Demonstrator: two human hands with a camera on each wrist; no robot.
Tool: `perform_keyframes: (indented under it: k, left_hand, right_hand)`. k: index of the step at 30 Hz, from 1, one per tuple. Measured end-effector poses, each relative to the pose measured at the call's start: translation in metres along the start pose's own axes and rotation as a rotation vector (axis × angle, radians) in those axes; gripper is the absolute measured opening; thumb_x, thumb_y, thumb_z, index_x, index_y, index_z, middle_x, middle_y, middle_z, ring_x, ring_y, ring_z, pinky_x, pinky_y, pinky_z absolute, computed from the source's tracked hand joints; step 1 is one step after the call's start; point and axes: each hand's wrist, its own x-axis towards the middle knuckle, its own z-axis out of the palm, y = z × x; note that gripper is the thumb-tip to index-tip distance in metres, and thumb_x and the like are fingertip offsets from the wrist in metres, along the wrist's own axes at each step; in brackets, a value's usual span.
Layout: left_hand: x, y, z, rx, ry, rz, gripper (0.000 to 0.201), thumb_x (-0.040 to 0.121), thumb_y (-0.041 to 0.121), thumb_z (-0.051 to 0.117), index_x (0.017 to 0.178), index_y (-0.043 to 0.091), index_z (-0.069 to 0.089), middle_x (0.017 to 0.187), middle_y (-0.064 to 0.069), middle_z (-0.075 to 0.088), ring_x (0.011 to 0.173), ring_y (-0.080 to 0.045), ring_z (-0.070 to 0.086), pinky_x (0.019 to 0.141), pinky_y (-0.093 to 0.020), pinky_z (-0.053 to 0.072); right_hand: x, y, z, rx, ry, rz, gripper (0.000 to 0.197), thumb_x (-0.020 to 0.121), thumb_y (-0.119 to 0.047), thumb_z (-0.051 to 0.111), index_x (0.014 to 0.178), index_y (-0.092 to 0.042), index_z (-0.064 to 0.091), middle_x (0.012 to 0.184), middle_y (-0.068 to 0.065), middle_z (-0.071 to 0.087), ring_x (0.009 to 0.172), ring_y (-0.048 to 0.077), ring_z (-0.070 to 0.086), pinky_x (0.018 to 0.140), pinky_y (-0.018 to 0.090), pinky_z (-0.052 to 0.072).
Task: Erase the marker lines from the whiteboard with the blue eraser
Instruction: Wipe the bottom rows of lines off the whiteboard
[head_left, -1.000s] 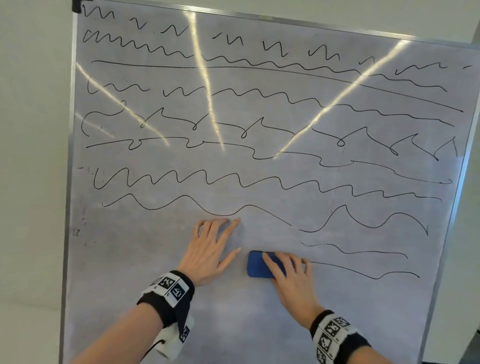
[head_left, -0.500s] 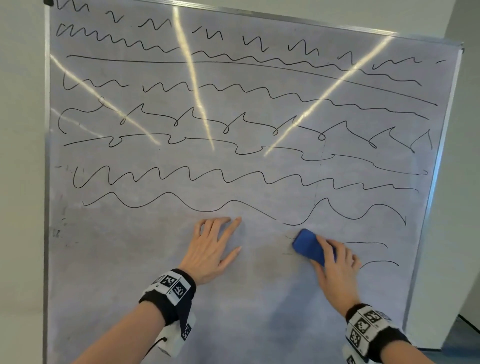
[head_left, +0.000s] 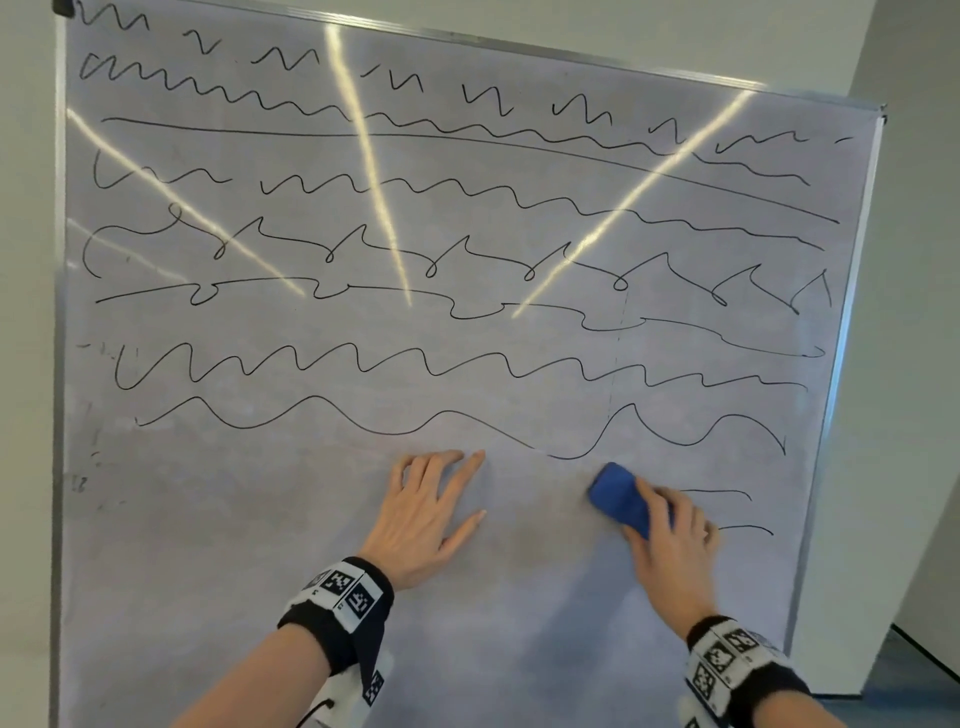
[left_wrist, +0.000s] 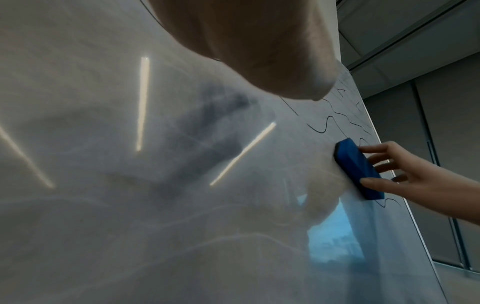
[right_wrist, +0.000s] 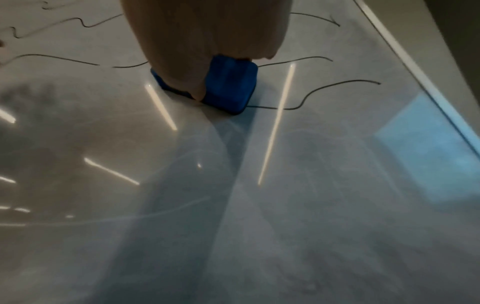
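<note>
The whiteboard (head_left: 260, 571) fills the head view, with several black wavy marker lines (head_left: 363, 358) across its upper and middle parts. My right hand (head_left: 670, 535) grips the blue eraser (head_left: 618, 499) and presses it flat on the board at the lower right. Two short line stubs (head_left: 727, 493) lie just right of the eraser. My left hand (head_left: 431, 509) rests flat on the board to the left, fingers spread. The eraser (left_wrist: 358, 168) shows in the left wrist view, and the eraser (right_wrist: 228, 86) shows under my hand in the right wrist view.
The board's metal frame (head_left: 831, 395) runs down the right side, with a pale wall (head_left: 914, 364) beyond it. The lower left of the board shows only faint grey smudges (head_left: 83, 483). Ceiling lights reflect as bright streaks (head_left: 363, 156).
My right hand has slid the eraser rightward and slightly up along the two lowest lines, wiping away their left parts. The left hand has stayed flat in place.
</note>
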Motion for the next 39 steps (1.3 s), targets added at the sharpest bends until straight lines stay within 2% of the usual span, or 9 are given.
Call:
perform_keyframes:
  k: [3, 8, 12, 17, 21, 27, 31, 36, 39]
  left_hand:
    - [-0.005, -0.002, 0.001, -0.019, -0.01, 0.014, 0.059, 0.095, 0.05, 0.036, 0.144, 0.018, 0.037, 0.125, -0.005, 0.049, 0.11, -0.022, 0.046, 0.095, -0.038, 0.028]
    - [0.01, 0.003, 0.002, -0.04, 0.003, 0.058, 0.059, 0.094, 0.05, 0.037, 0.142, 0.017, 0.04, 0.124, -0.007, 0.051, 0.109, -0.022, 0.044, 0.092, -0.039, 0.031]
    - [0.024, 0.006, 0.004, -0.057, -0.001, 0.12, 0.058, 0.094, 0.05, 0.038, 0.141, 0.016, 0.042, 0.125, -0.007, 0.051, 0.109, -0.022, 0.043, 0.094, -0.039, 0.031]
    - [0.029, 0.011, 0.006, -0.058, 0.027, 0.157, 0.058, 0.095, 0.049, 0.037, 0.141, 0.016, 0.042, 0.123, -0.007, 0.051, 0.107, -0.023, 0.045, 0.093, -0.039, 0.029]
    - [0.031, 0.013, 0.004, -0.054, 0.055, 0.132, 0.058, 0.095, 0.05, 0.036, 0.143, 0.018, 0.038, 0.123, -0.007, 0.05, 0.108, -0.023, 0.045, 0.095, -0.04, 0.028]
    - [0.047, 0.037, 0.01, -0.034, 0.077, 0.069, 0.058, 0.094, 0.051, 0.032, 0.142, 0.018, 0.041, 0.125, -0.007, 0.05, 0.109, -0.022, 0.043, 0.093, -0.039, 0.029]
    - [0.056, 0.052, 0.015, -0.006, 0.08, 0.046, 0.058, 0.093, 0.049, 0.037, 0.142, 0.017, 0.04, 0.124, -0.007, 0.051, 0.109, -0.023, 0.045, 0.093, -0.039, 0.029]
    - [0.052, 0.063, 0.019, 0.003, 0.067, 0.01, 0.058, 0.094, 0.048, 0.038, 0.143, 0.018, 0.04, 0.125, -0.006, 0.05, 0.11, -0.02, 0.044, 0.096, -0.039, 0.027]
    - [0.056, 0.076, 0.023, 0.01, 0.058, -0.017, 0.058, 0.094, 0.048, 0.037, 0.143, 0.019, 0.039, 0.126, -0.006, 0.049, 0.11, -0.021, 0.044, 0.096, -0.039, 0.027]
  right_hand:
    - [-0.002, -0.014, 0.004, -0.006, -0.007, 0.079, 0.076, 0.063, -0.011, 0.083, 0.127, -0.016, 0.043, 0.111, 0.013, 0.052, 0.091, 0.033, 0.05, 0.076, 0.046, 0.039]
    - [-0.016, -0.101, 0.034, -0.011, -0.085, -0.176, 0.09, 0.05, -0.005, 0.081, 0.129, -0.021, 0.043, 0.12, 0.009, 0.048, 0.106, 0.03, 0.046, 0.082, 0.043, 0.033]
    - [-0.021, -0.088, 0.029, -0.107, -0.14, -0.248, 0.092, 0.049, -0.006, 0.083, 0.13, -0.024, 0.043, 0.125, 0.007, 0.047, 0.114, 0.027, 0.045, 0.088, 0.044, 0.032]
    - [-0.014, -0.015, -0.005, -0.097, -0.113, 0.023, 0.083, 0.058, -0.006, 0.082, 0.129, -0.02, 0.041, 0.116, 0.007, 0.051, 0.098, 0.027, 0.052, 0.075, 0.041, 0.039]
    - [-0.01, -0.03, 0.003, -0.027, -0.084, 0.156, 0.083, 0.056, -0.004, 0.081, 0.128, -0.017, 0.042, 0.114, 0.012, 0.053, 0.094, 0.033, 0.055, 0.071, 0.041, 0.042]
    - [-0.005, -0.094, 0.024, -0.025, -0.119, -0.237, 0.08, 0.052, -0.011, 0.081, 0.124, -0.021, 0.049, 0.123, 0.008, 0.05, 0.113, 0.025, 0.044, 0.09, 0.044, 0.03]
    - [0.002, -0.037, 0.016, -0.056, -0.115, -0.324, 0.087, 0.053, -0.015, 0.083, 0.13, -0.023, 0.044, 0.124, 0.005, 0.049, 0.112, 0.024, 0.044, 0.09, 0.045, 0.032]
    - [0.004, 0.069, -0.006, -0.023, 0.04, -0.029, 0.08, 0.065, -0.014, 0.082, 0.133, -0.018, 0.04, 0.115, 0.012, 0.05, 0.099, 0.029, 0.045, 0.084, 0.045, 0.032]
    - [0.005, 0.081, -0.004, 0.005, 0.029, 0.087, 0.079, 0.066, -0.013, 0.081, 0.132, -0.016, 0.038, 0.113, 0.016, 0.05, 0.097, 0.033, 0.046, 0.08, 0.048, 0.039]
